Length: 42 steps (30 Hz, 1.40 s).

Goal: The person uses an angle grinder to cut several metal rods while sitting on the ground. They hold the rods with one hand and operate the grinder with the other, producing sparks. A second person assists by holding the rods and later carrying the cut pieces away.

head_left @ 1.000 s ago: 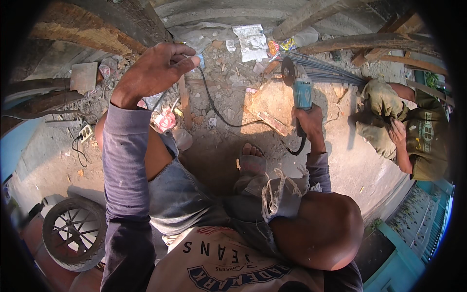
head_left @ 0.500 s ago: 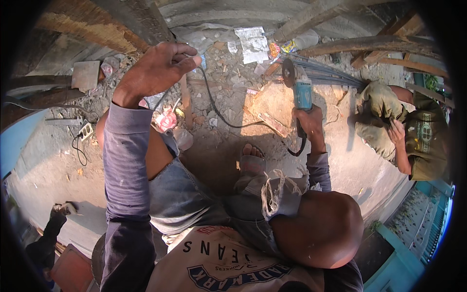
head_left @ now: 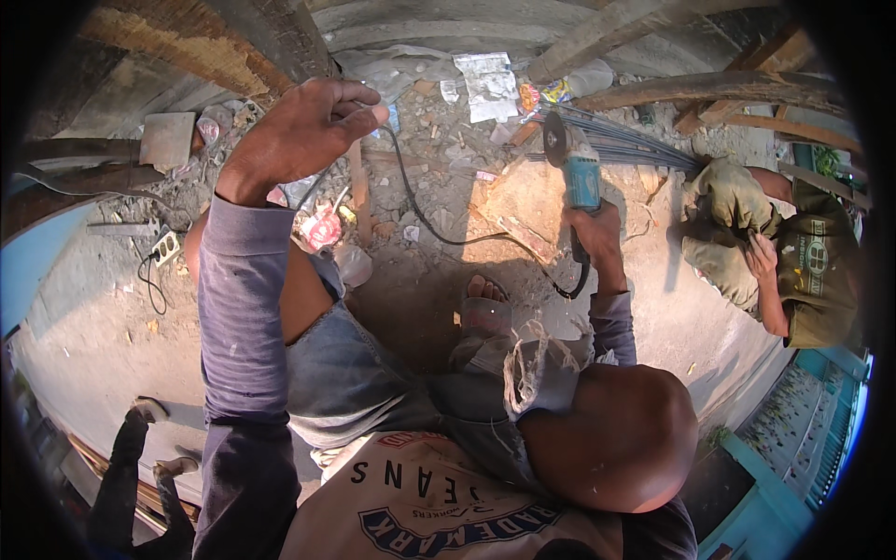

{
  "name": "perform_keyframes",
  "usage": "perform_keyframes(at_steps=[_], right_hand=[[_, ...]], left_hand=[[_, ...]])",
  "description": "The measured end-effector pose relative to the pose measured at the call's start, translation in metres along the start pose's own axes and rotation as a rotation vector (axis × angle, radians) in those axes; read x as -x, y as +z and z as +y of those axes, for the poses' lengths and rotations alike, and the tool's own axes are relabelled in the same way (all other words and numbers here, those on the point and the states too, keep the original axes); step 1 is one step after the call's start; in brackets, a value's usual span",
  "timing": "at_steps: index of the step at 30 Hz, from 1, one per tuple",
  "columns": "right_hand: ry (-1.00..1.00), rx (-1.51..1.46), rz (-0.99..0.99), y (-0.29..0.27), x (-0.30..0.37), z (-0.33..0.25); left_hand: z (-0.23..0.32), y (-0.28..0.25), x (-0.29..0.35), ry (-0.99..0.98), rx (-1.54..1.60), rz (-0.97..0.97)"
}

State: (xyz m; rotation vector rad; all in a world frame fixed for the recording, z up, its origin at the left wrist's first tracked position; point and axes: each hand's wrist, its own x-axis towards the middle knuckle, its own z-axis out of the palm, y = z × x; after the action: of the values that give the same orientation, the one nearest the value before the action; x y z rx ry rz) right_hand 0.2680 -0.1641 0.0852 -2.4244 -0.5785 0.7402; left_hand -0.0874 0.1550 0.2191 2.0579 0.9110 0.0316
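My right hand (head_left: 599, 233) is wrapped round an angle grinder (head_left: 584, 182) with a teal body. Its dark round disc (head_left: 554, 138) points away from me, in front of the steel rods. From the grinder's rear a black cord (head_left: 415, 207) loops left across the dirt and passes out of sight behind my left hand (head_left: 308, 131). That hand is raised at the far left with fingers curled and thumb against them; anything held there is hidden. Beneath the grinder lie a pale, dusty board (head_left: 515, 198) and a narrow wooden strip (head_left: 530, 241).
Thin steel rods (head_left: 644, 140) run toward a seated person (head_left: 793, 247) at right. Wooden beams (head_left: 709, 91) cross the far side. Rubble and wrappers (head_left: 322, 227) litter the ground. A white power strip (head_left: 166, 247) lies left. A passer-by's legs (head_left: 131, 467) show at lower left.
The passer-by at lower left has stepped along, and two legs now show there. An orange-red shape there is no longer in view. My hands and the grinder have hardly moved.
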Motion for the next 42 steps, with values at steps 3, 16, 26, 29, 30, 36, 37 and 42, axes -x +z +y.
perform_keyframes(at_steps=[3,16,26,29,30,36,37,42], right_hand=[[-0.013,-0.032,0.01,0.0,0.008,0.007],[-0.033,-0.045,0.028,0.006,0.017,0.03],[-0.031,-0.083,-0.005,0.005,0.022,0.033],[-0.028,-0.089,-0.006,0.006,0.02,0.034],[-0.012,-0.096,-0.007,0.007,0.02,0.034],[-0.09,-0.155,-0.012,0.005,0.019,0.044],[-0.072,-0.184,-0.024,0.006,0.02,0.039],[-0.05,-0.167,-0.027,0.011,0.02,0.038]], left_hand=[[0.002,-0.002,0.0,-0.02,-0.006,-0.01],[-0.001,0.005,-0.011,0.002,0.016,-0.033],[-0.006,0.007,-0.02,0.0,-0.015,-0.056],[-0.006,0.007,-0.021,0.006,-0.011,-0.053],[-0.005,0.008,-0.021,0.005,-0.015,-0.051],[-0.002,0.009,-0.02,0.014,-0.026,-0.046],[-0.004,0.009,-0.019,0.017,-0.025,-0.046],[-0.006,0.007,-0.016,0.005,-0.011,-0.045]])
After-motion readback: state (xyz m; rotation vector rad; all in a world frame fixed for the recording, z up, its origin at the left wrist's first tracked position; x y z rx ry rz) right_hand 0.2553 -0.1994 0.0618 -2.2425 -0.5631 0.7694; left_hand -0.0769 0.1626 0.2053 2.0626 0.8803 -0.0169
